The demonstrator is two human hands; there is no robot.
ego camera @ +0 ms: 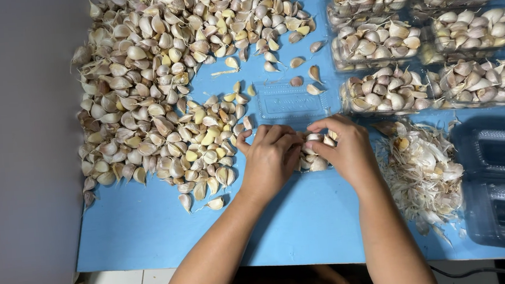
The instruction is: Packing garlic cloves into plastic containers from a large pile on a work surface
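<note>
Nearest you, both forearms reach in over the bare front of the blue table point(151, 228). Your left hand point(269, 159) is curled, fingertips pinching at the small cluster of pale garlic cloves point(315, 155) between your hands. Your right hand point(349, 149) is curled too, thumb and forefinger closed on the same cluster from the other side.

Just right of it: a loose heap of papery white garlic skins point(422, 167), and stacked empty clear plastic clamshell boxes point(502, 182) at the table's right edge.

Just beyond your hands, an empty clear plastic tray point(288, 102). Left and far: a wide spread of unpeeled garlic cloves point(159, 95).

Far right: six clear trays filled with cloves point(430, 38).

Risks, as I judge them: skins drifting into the filled trays if stirred; cloves along the spread's left margin rolling off the table edge if nudged; a hard pinch bruising a clove.
</note>
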